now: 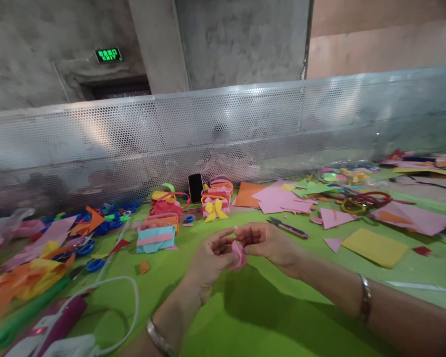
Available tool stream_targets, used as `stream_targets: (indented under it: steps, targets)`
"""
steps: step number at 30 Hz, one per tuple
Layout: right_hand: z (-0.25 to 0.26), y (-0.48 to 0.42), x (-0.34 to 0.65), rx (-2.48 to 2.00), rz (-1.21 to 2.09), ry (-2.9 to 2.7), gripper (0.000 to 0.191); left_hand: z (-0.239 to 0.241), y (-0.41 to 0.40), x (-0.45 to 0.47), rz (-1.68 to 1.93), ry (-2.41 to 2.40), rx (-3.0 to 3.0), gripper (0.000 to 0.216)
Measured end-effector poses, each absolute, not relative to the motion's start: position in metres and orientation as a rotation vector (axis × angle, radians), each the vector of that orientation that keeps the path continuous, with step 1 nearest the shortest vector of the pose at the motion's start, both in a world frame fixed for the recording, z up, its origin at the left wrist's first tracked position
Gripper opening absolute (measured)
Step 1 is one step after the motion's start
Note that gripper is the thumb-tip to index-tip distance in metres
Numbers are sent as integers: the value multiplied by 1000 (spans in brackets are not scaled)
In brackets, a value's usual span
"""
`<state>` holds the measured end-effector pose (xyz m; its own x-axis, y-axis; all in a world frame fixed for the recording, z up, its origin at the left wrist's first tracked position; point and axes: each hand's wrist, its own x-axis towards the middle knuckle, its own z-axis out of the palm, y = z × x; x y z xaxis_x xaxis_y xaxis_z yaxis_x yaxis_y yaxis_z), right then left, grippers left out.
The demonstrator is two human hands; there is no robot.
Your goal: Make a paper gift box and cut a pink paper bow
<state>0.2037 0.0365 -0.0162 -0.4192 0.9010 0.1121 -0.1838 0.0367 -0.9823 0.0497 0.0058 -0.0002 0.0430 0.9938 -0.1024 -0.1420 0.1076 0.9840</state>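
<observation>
The left hand (pixel 208 255) and right hand (pixel 269 243) are both pinching a small pink paper piece (pixel 239 255). They are hovering above the green counter (pixel 245 317).

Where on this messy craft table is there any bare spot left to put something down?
Bare green table lies in front of the two hands, left hand and right hand, which hold a pink paper piece. Another patch runs between the scissors and the yellow sheet. The left edge, with its paper scraps, is crowded.
</observation>
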Motion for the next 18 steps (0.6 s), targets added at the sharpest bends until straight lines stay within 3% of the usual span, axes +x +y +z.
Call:
stream_targets:
  steps: [3,11,18]
  targets:
    - [-17,35,204,-768,1513,-1496,20,-1,7,50,1207,1200,1051,54]
    - [-17,34,198,-900,1243,-1699,5,-3,9,50,1141,1225,1131,19]
    - [-6,40,203,-1013,897,-1751,13,15,9,45,1120,1516,1108,26]
